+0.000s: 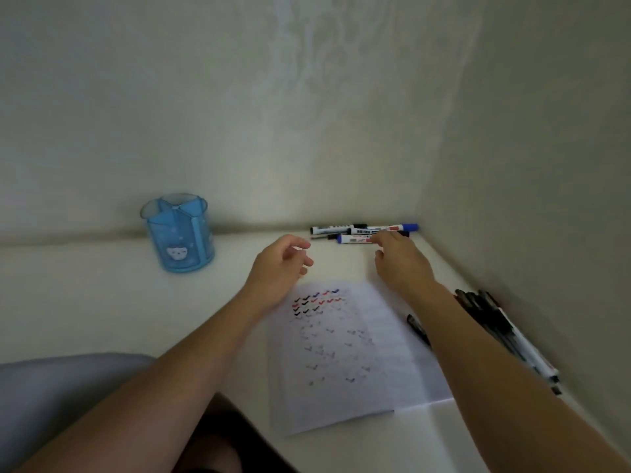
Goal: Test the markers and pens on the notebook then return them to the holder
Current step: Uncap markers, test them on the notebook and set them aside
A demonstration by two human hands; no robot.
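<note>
Okay, right hand hovering, fingers loosely spread, over markers just beyond the notebook; left hand half-curled, empty. Best to pinch one mid-barrel; holder far-left of notebook.

A single head-worn wide-angle camera looks forward and down — close over the notebook on the table. It faces the wall corner.

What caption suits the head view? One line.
Left hand and right hand reach toward markers by the wall, past the tick-marked notebook; blue holder at left.
</note>
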